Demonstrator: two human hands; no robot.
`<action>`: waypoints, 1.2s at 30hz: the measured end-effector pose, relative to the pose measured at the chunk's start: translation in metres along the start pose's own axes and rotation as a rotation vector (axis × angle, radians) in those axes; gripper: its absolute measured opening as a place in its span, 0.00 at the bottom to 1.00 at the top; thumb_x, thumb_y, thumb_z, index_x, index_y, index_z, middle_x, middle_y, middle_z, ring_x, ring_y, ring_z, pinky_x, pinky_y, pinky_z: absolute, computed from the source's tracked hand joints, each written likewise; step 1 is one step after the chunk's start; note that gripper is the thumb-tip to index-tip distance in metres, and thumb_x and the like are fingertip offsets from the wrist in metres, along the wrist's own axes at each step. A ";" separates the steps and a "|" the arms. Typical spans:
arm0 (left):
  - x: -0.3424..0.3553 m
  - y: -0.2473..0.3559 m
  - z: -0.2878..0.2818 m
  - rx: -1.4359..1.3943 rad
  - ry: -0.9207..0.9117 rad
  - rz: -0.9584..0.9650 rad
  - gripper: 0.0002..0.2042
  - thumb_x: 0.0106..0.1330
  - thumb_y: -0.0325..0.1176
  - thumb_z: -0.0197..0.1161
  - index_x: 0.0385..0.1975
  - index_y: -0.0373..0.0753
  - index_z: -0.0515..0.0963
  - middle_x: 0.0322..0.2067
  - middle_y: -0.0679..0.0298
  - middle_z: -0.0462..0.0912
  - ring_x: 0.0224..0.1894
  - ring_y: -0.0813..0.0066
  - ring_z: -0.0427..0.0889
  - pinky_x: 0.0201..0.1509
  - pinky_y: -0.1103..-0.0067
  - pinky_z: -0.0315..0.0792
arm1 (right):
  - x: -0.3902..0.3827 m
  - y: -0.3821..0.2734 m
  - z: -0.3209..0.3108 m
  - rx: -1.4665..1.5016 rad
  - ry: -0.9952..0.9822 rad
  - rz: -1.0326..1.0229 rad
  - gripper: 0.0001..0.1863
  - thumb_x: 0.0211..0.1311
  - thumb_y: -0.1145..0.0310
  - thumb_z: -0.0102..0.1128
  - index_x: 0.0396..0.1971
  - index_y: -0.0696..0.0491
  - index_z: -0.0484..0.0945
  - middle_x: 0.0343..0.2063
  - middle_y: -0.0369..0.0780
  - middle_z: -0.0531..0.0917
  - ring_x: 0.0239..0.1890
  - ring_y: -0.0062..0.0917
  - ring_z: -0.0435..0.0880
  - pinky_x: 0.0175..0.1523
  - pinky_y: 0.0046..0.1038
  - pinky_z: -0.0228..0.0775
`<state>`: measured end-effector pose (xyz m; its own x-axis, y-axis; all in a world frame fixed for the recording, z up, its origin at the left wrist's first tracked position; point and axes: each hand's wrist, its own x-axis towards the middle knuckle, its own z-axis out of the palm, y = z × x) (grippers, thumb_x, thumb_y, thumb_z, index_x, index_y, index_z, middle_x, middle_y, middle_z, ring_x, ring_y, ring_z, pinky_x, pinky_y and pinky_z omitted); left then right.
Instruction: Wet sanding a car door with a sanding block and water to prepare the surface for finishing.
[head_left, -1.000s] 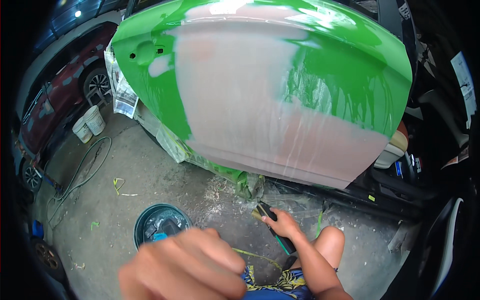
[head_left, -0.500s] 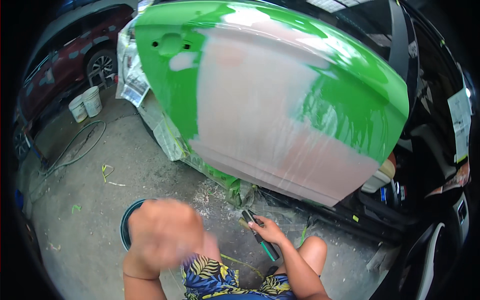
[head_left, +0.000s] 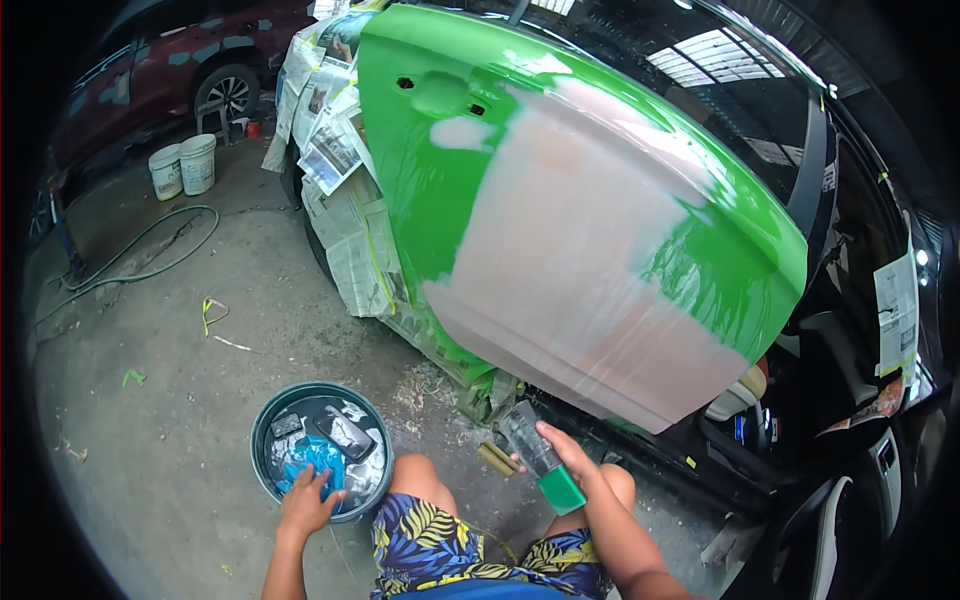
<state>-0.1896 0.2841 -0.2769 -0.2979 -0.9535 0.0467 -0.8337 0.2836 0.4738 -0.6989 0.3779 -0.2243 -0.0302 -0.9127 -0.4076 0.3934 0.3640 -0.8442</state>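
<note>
My left hand (head_left: 312,507) reaches into a round dark bucket (head_left: 262,425) of water, fingers spread over a blue cloth (head_left: 318,457). Whether the fingertips touch the cloth is hard to tell. Two dark block-like pieces, a small block (head_left: 286,426) and a larger block (head_left: 345,436), lie beside the cloth in the bucket. In my right hand (head_left: 572,460) is a sanding block (head_left: 562,490), green at its lower end and covered with a worn grey sheet above. Ahead stands a green car door (head_left: 420,190) with a broad pinkish-grey filler patch (head_left: 570,220), streaked as if wet.
Olive-brown rolls (head_left: 497,460) lie beyond my right hand. Newspaper masking (head_left: 345,235) covers the car left of the door. Two white buckets (head_left: 198,165), a hose (head_left: 150,270) and a maroon car (head_left: 170,60) are at the far left. The open car interior (head_left: 840,350) is at right.
My left hand has dropped from high in front of the bucket to the blue cloth inside it. My right hand has turned the sanding block, showing its broad face. The view has shifted.
</note>
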 end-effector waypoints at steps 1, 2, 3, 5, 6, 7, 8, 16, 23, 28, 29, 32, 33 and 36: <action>-0.004 0.001 -0.004 -0.053 -0.147 -0.087 0.26 0.68 0.50 0.71 0.58 0.36 0.84 0.63 0.42 0.80 0.66 0.43 0.78 0.69 0.58 0.73 | 0.000 -0.010 0.006 -0.022 -0.044 0.031 0.31 0.83 0.46 0.47 0.68 0.57 0.71 0.46 0.52 0.89 0.39 0.41 0.92 0.44 0.39 0.87; -0.003 -0.003 0.005 -0.098 -0.046 -0.039 0.24 0.69 0.51 0.69 0.54 0.37 0.86 0.60 0.44 0.82 0.62 0.44 0.81 0.66 0.59 0.75 | 0.001 -0.023 0.010 -0.049 -0.027 0.061 0.34 0.83 0.42 0.44 0.66 0.58 0.73 0.43 0.52 0.90 0.36 0.40 0.92 0.42 0.37 0.86; -0.001 -0.003 0.005 -0.103 -0.051 -0.032 0.24 0.69 0.51 0.69 0.54 0.37 0.86 0.60 0.44 0.82 0.62 0.44 0.81 0.66 0.59 0.75 | -0.002 -0.038 0.017 -0.056 -0.009 0.047 0.34 0.83 0.41 0.43 0.66 0.58 0.74 0.44 0.52 0.90 0.36 0.39 0.92 0.41 0.36 0.85; 0.007 0.005 0.007 -0.202 0.070 -0.134 0.20 0.70 0.49 0.69 0.47 0.36 0.88 0.53 0.47 0.86 0.55 0.46 0.84 0.60 0.59 0.77 | -0.010 -0.074 0.039 -0.093 0.056 0.036 0.35 0.82 0.40 0.44 0.65 0.58 0.75 0.44 0.51 0.90 0.36 0.38 0.92 0.40 0.34 0.85; 0.010 0.013 0.009 -0.179 0.173 -0.203 0.18 0.71 0.47 0.68 0.39 0.35 0.87 0.45 0.50 0.87 0.48 0.47 0.85 0.54 0.59 0.77 | -0.015 -0.093 0.040 -0.123 0.053 -0.005 0.34 0.82 0.41 0.45 0.65 0.59 0.75 0.45 0.51 0.90 0.36 0.38 0.92 0.40 0.34 0.85; 0.012 0.012 0.010 -0.188 0.165 -0.191 0.18 0.71 0.47 0.68 0.39 0.35 0.87 0.45 0.50 0.87 0.48 0.47 0.85 0.54 0.59 0.77 | -0.021 -0.107 0.042 -0.149 0.053 -0.044 0.34 0.81 0.43 0.46 0.65 0.59 0.75 0.45 0.51 0.90 0.36 0.37 0.92 0.40 0.34 0.86; 0.011 0.011 0.012 -0.130 0.188 -0.163 0.17 0.71 0.47 0.68 0.38 0.35 0.87 0.43 0.51 0.87 0.47 0.47 0.85 0.53 0.58 0.77 | -0.029 -0.124 0.053 -0.135 0.066 -0.143 0.32 0.80 0.46 0.48 0.66 0.60 0.74 0.46 0.52 0.89 0.35 0.38 0.92 0.41 0.34 0.86; 0.001 -0.010 -0.002 -0.131 0.184 -0.079 0.13 0.67 0.38 0.71 0.32 0.33 0.83 0.34 0.50 0.85 0.42 0.46 0.81 0.51 0.58 0.71 | -0.069 -0.316 0.129 -1.766 0.704 -0.994 0.34 0.64 0.63 0.74 0.71 0.49 0.75 0.52 0.49 0.81 0.52 0.36 0.83 0.59 0.38 0.77; 0.012 -0.001 -0.014 0.052 0.119 -0.117 0.17 0.75 0.43 0.62 0.43 0.34 0.88 0.43 0.46 0.89 0.49 0.40 0.85 0.71 0.48 0.68 | 0.013 -0.464 0.162 -2.456 0.823 -1.555 0.33 0.66 0.56 0.72 0.71 0.37 0.76 0.57 0.52 0.78 0.58 0.46 0.78 0.62 0.42 0.75; 0.005 -0.001 -0.013 0.079 0.144 -0.208 0.16 0.74 0.43 0.64 0.42 0.34 0.88 0.40 0.46 0.89 0.44 0.42 0.86 0.61 0.56 0.76 | 0.049 -0.488 0.163 -2.632 0.828 -1.596 0.30 0.69 0.53 0.69 0.71 0.34 0.76 0.60 0.50 0.77 0.60 0.44 0.77 0.62 0.42 0.75; 0.006 0.000 -0.013 0.034 0.112 -0.238 0.16 0.74 0.42 0.64 0.40 0.33 0.87 0.40 0.45 0.89 0.43 0.42 0.86 0.57 0.57 0.77 | 0.051 -0.489 0.163 -2.616 0.808 -1.585 0.30 0.69 0.52 0.68 0.71 0.34 0.77 0.60 0.50 0.76 0.60 0.44 0.77 0.62 0.42 0.75; 0.003 -0.010 0.001 0.066 0.271 -0.095 0.15 0.74 0.40 0.65 0.35 0.31 0.85 0.36 0.45 0.87 0.38 0.43 0.84 0.48 0.56 0.76 | 0.055 -0.496 0.164 -2.597 0.771 -1.578 0.30 0.69 0.52 0.68 0.71 0.33 0.77 0.61 0.50 0.76 0.61 0.44 0.77 0.63 0.42 0.75; 0.004 -0.011 0.002 0.103 0.223 -0.123 0.15 0.73 0.40 0.65 0.34 0.31 0.85 0.35 0.46 0.87 0.37 0.43 0.83 0.47 0.55 0.75 | 0.057 -0.499 0.165 -2.596 0.752 -1.585 0.30 0.69 0.52 0.68 0.70 0.33 0.78 0.60 0.50 0.76 0.60 0.44 0.77 0.63 0.42 0.75; 0.005 -0.013 -0.002 0.081 0.185 -0.096 0.14 0.73 0.38 0.65 0.35 0.31 0.85 0.33 0.46 0.86 0.36 0.42 0.82 0.46 0.55 0.75 | 0.065 -0.505 0.170 -2.600 0.735 -1.635 0.29 0.69 0.52 0.68 0.70 0.34 0.78 0.59 0.50 0.77 0.60 0.44 0.77 0.63 0.42 0.75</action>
<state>-0.1793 0.2758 -0.2810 -0.1317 -0.9768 0.1688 -0.8910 0.1913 0.4116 -0.7434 0.1035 0.2351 0.6289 -0.6199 0.4693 -0.5476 0.0755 0.8334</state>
